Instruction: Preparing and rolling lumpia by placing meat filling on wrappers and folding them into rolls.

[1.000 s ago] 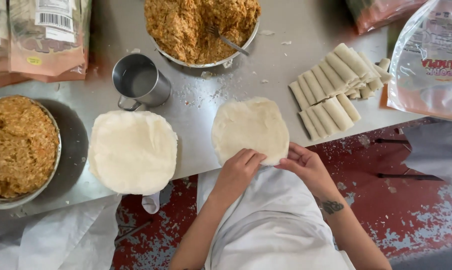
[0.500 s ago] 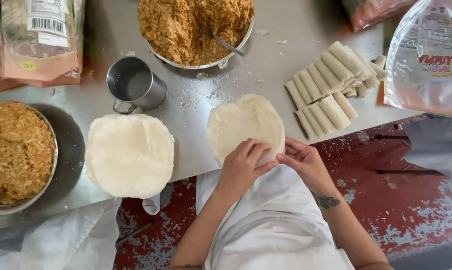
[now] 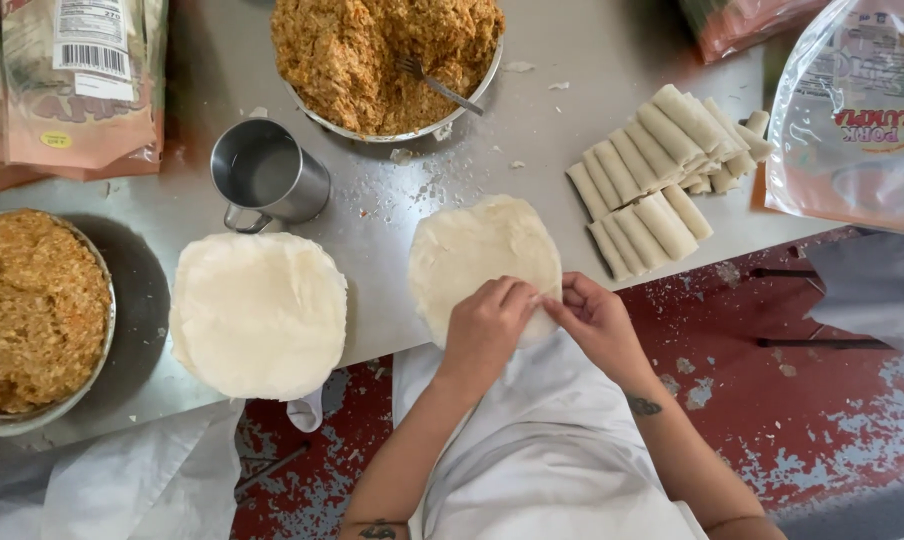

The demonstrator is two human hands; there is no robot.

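A round pale wrapper (image 3: 477, 250) lies on the steel table (image 3: 532, 150) at its near edge. My left hand (image 3: 487, 325) rests on the wrapper's near part, fingers curled over it. My right hand (image 3: 597, 320) pinches the wrapper's near right edge, fingertips meeting those of the left hand. A thick stack of wrappers (image 3: 257, 310) lies to the left. Behind it stands a metal cup (image 3: 267, 175). A metal bowl of orange-brown filling (image 3: 382, 55) with a fork (image 3: 437, 85) in it sits at the back.
Several rolled white rolls (image 3: 657, 175) lie in rows at the right. A second bowl of filling (image 3: 32, 310) is at far left. Plastic bags (image 3: 67, 80) lie at back left, a clear printed bag (image 3: 852, 110) at right. Red worn floor (image 3: 822, 400) lies below.
Both hands have moved up onto the wrapper's near edge and drawn together, their fingertips now touching. The view has shifted slightly.
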